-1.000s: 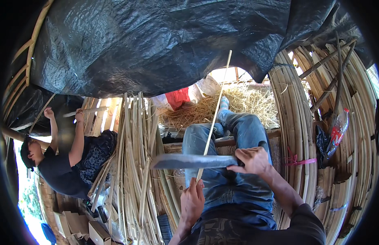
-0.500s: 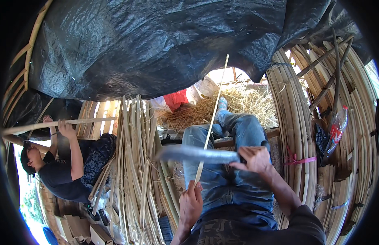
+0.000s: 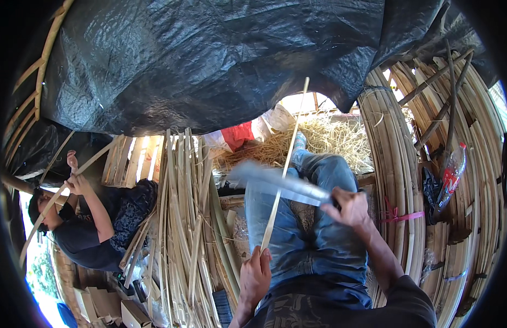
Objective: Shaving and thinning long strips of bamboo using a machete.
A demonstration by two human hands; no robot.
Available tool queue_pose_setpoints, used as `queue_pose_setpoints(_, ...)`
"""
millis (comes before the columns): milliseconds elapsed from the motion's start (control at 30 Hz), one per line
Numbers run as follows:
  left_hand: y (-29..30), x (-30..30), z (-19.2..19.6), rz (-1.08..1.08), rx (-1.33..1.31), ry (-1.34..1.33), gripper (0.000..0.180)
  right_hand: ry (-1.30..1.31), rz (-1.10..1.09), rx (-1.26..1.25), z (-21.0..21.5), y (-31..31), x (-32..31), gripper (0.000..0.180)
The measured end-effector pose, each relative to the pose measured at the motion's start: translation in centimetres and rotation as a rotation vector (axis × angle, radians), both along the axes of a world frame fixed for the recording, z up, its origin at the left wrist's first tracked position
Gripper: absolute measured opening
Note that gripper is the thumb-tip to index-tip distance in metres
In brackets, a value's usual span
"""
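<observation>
My left hand [image 3: 255, 274] is closed round the lower end of a long thin bamboo strip [image 3: 286, 175], which slants up and away over my lap. In my right hand [image 3: 349, 208], the fingers wrap the dark handle of a machete [image 3: 297, 188]. Its wide blade points left, smeared by motion toward the tip, and crosses the strip over my thighs. Whether the edge touches the strip I cannot tell. Beneath both lie my legs in blue jeans [image 3: 335, 183].
Long split bamboo strips [image 3: 179, 229] lie to my left; a tied bundle [image 3: 393, 175] and a plastic bottle [image 3: 453, 169] are at right. Straw [image 3: 341, 136] covers the ground ahead under a black tarp [image 3: 209, 60]. A co-worker [image 3: 84, 235] at far left holds another strip.
The machete has tilted, its tip rising and its handle moving slightly right with my right hand. My left hand stays almost still. The co-worker's strip has swung to a steeper slant.
</observation>
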State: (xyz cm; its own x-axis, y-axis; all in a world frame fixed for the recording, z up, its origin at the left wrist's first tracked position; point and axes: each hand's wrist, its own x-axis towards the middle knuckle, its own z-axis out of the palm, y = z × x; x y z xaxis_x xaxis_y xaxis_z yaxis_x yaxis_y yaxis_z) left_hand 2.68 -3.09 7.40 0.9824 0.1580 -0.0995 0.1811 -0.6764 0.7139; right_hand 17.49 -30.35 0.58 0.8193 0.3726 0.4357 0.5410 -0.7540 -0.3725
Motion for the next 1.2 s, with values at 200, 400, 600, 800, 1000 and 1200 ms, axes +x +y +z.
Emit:
queue_pose_setpoints(200,1.6,-1.1,-0.1,0.109,-0.622,0.342,0.039,0.232,-0.534,0.316,-0.4,-1.7,3.2,0.048)
queue_pose_setpoints(400,0.7,0.3,0.9,0.166,-0.817,0.448,0.04,0.127,0.007,0.13,1.6,1.2,-2.4,0.05)
queue_pose_setpoints(600,0.0,-0.8,1.6,0.167,-0.787,0.394,0.04,-0.053,0.119,0.028,2.4,2.5,-1.9,0.053)
queue_pose_setpoints(800,1.2,-2.1,0.6,0.085,-0.538,0.359,0.04,0.142,-0.213,0.045,2.3,0.2,1.0,0.047)
queue_pose_setpoints(1000,0.0,-0.4,0.8,0.03,-0.393,0.233,0.042,0.053,0.142,-0.047,3.0,3.0,-3.7,0.054)
queue_pose_setpoints(1200,-0.3,-0.8,1.6,0.026,-0.309,0.235,0.038,-0.021,0.045,-0.116,1.4,0.7,-0.3,0.058)
